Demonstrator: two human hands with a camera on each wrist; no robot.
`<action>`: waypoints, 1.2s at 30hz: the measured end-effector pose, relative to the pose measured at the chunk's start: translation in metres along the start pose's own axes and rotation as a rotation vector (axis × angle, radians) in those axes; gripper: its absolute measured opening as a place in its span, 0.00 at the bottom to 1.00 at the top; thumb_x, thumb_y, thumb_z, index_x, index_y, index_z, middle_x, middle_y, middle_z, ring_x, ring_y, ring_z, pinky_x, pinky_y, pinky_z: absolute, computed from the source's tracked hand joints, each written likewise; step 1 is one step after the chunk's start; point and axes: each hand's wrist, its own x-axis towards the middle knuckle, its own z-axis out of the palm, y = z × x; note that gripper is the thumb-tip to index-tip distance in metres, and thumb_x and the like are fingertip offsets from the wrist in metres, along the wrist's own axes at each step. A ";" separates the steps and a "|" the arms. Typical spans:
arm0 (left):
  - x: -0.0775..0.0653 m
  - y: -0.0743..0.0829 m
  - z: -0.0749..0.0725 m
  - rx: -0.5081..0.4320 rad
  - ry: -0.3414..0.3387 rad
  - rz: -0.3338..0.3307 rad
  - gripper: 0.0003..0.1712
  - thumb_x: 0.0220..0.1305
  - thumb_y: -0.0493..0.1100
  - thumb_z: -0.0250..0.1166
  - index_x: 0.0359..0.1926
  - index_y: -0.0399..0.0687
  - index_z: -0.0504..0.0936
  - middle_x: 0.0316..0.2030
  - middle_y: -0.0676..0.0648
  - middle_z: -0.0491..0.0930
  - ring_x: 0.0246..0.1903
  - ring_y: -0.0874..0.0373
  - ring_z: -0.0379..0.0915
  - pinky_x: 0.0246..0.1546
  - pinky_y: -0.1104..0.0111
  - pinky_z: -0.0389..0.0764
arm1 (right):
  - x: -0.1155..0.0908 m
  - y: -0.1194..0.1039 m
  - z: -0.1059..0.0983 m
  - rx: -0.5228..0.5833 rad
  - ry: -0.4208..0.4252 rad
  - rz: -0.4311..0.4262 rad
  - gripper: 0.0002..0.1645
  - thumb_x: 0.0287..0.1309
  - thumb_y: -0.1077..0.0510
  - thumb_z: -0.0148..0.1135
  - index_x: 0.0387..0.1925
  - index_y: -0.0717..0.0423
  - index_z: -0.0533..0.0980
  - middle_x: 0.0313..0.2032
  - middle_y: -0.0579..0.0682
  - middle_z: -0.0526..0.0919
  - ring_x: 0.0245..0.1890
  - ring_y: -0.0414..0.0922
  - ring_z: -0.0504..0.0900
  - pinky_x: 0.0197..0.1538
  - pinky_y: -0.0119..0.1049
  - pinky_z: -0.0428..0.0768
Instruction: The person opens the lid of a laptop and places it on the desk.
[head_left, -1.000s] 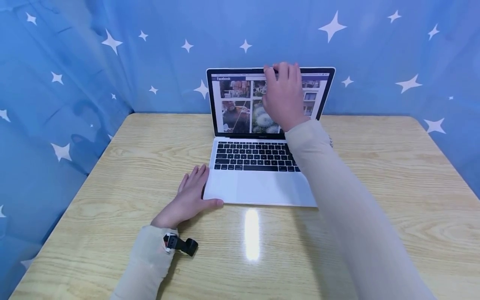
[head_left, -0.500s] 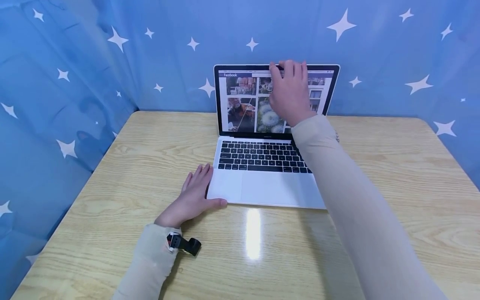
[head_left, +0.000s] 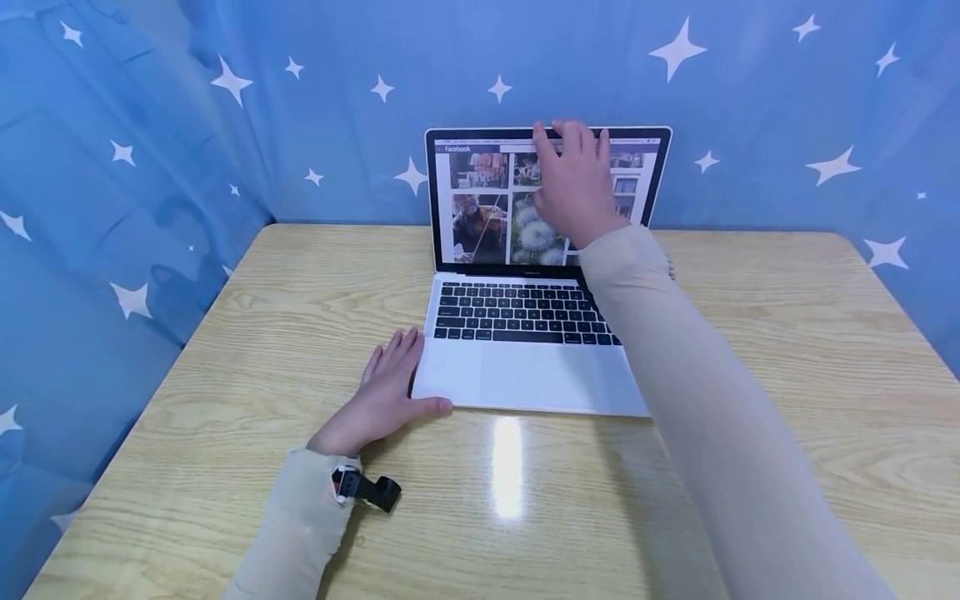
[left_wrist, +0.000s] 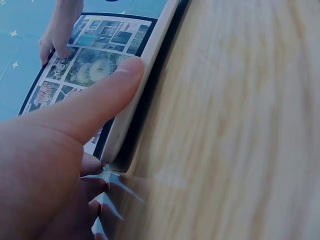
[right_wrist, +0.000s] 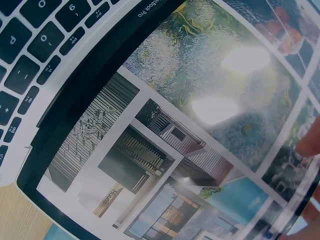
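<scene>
A silver laptop (head_left: 525, 375) stands with its lid raised on the wooden table, and its lit screen (head_left: 480, 217) shows a page of photos. At the base's front-left corner, my left hand (head_left: 378, 404) lies with fingers stretched along the side. Its thumb (left_wrist: 132, 67) touches the front edge. My right hand (head_left: 577, 183) reaches across the screen to the lid's top edge and holds it there, some fingers at the edge and the thumb (right_wrist: 311, 140) in front of the screen. The right forearm covers the right part of the keyboard.
The pale wooden table (head_left: 300, 283) surrounds the laptop, with a bright light reflection in front of it. A blue curtain (head_left: 337, 125) with white stars hangs behind and at the sides. A black strap device (head_left: 367, 490) sits on the left wrist.
The head view has shifted slightly. My right hand's fingers have spread a little apart at the lid's top edge. The left hand stays at the corner, and the lid's angle looks about the same.
</scene>
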 end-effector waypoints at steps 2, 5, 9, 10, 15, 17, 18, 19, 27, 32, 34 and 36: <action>0.000 0.000 0.000 0.002 0.000 0.003 0.63 0.44 0.74 0.56 0.68 0.41 0.41 0.68 0.44 0.36 0.66 0.51 0.23 0.62 0.56 0.26 | 0.001 0.000 -0.001 -0.009 -0.005 0.002 0.47 0.54 0.57 0.51 0.69 0.49 0.37 0.67 0.57 0.42 0.66 0.55 0.38 0.61 0.55 0.27; 0.000 0.001 -0.001 0.007 0.007 0.011 0.62 0.45 0.73 0.56 0.68 0.40 0.40 0.68 0.43 0.36 0.66 0.51 0.24 0.62 0.56 0.27 | 0.002 0.000 -0.002 -0.013 -0.013 0.004 0.47 0.54 0.57 0.51 0.69 0.48 0.36 0.67 0.56 0.41 0.66 0.54 0.37 0.61 0.54 0.27; -0.001 0.002 -0.003 0.011 0.009 0.019 0.62 0.45 0.73 0.56 0.68 0.40 0.40 0.68 0.43 0.36 0.66 0.50 0.24 0.62 0.56 0.27 | 0.002 0.000 -0.006 -0.001 -0.025 0.010 0.48 0.54 0.57 0.51 0.69 0.48 0.36 0.67 0.56 0.40 0.66 0.54 0.37 0.61 0.54 0.27; -0.001 0.002 -0.004 0.012 0.009 0.019 0.62 0.45 0.73 0.57 0.68 0.40 0.40 0.68 0.43 0.36 0.66 0.50 0.24 0.62 0.56 0.27 | 0.002 -0.001 -0.008 0.001 -0.024 0.011 0.47 0.54 0.57 0.50 0.69 0.48 0.36 0.67 0.56 0.40 0.66 0.54 0.37 0.62 0.54 0.27; 0.001 0.002 -0.005 0.031 0.010 0.021 0.62 0.45 0.73 0.56 0.68 0.40 0.40 0.68 0.43 0.36 0.66 0.50 0.24 0.62 0.56 0.26 | -0.001 -0.003 -0.017 0.027 -0.006 0.006 0.43 0.56 0.56 0.49 0.69 0.50 0.41 0.66 0.57 0.46 0.66 0.55 0.41 0.63 0.54 0.31; 0.002 0.002 -0.004 0.041 0.009 0.021 0.62 0.46 0.73 0.56 0.68 0.40 0.40 0.68 0.43 0.36 0.66 0.50 0.24 0.62 0.56 0.26 | -0.003 -0.003 -0.019 0.042 -0.009 0.005 0.42 0.56 0.57 0.49 0.69 0.49 0.42 0.65 0.58 0.47 0.66 0.55 0.42 0.63 0.54 0.32; 0.002 0.002 -0.003 0.042 0.010 0.022 0.62 0.46 0.73 0.56 0.68 0.40 0.41 0.68 0.43 0.36 0.66 0.50 0.24 0.62 0.56 0.26 | -0.003 -0.004 -0.020 0.048 -0.007 0.002 0.42 0.56 0.57 0.48 0.69 0.50 0.42 0.65 0.58 0.47 0.65 0.55 0.42 0.63 0.54 0.32; 0.002 0.002 -0.003 0.041 0.010 0.021 0.62 0.46 0.73 0.56 0.68 0.40 0.41 0.68 0.43 0.36 0.66 0.50 0.24 0.62 0.56 0.26 | -0.004 -0.004 -0.021 0.050 -0.008 0.000 0.42 0.56 0.58 0.48 0.69 0.49 0.42 0.65 0.57 0.47 0.66 0.55 0.42 0.63 0.54 0.32; 0.002 0.004 -0.002 0.032 0.017 0.017 0.62 0.45 0.72 0.57 0.68 0.40 0.41 0.68 0.43 0.37 0.66 0.50 0.24 0.62 0.55 0.26 | -0.012 -0.002 -0.021 0.096 0.026 -0.022 0.42 0.56 0.56 0.51 0.69 0.49 0.44 0.67 0.55 0.46 0.67 0.53 0.40 0.64 0.52 0.33; 0.002 0.006 -0.001 0.013 0.010 0.003 0.62 0.45 0.72 0.58 0.68 0.40 0.41 0.68 0.43 0.37 0.66 0.50 0.23 0.62 0.55 0.26 | -0.015 -0.001 -0.019 0.108 0.012 -0.042 0.42 0.57 0.57 0.50 0.69 0.51 0.43 0.68 0.54 0.42 0.67 0.50 0.33 0.64 0.50 0.35; 0.001 0.006 -0.001 0.009 0.006 -0.006 0.62 0.45 0.72 0.58 0.68 0.41 0.41 0.68 0.43 0.36 0.66 0.50 0.23 0.62 0.56 0.26 | -0.016 0.000 -0.017 0.096 -0.007 -0.063 0.42 0.57 0.56 0.49 0.69 0.53 0.42 0.68 0.55 0.38 0.67 0.49 0.30 0.65 0.50 0.37; 0.001 0.007 -0.001 0.002 0.006 -0.013 0.62 0.45 0.71 0.58 0.68 0.41 0.41 0.68 0.43 0.37 0.66 0.51 0.23 0.62 0.56 0.26 | -0.018 0.000 -0.015 0.069 -0.020 -0.081 0.43 0.58 0.56 0.49 0.69 0.53 0.39 0.68 0.54 0.34 0.66 0.49 0.28 0.65 0.49 0.39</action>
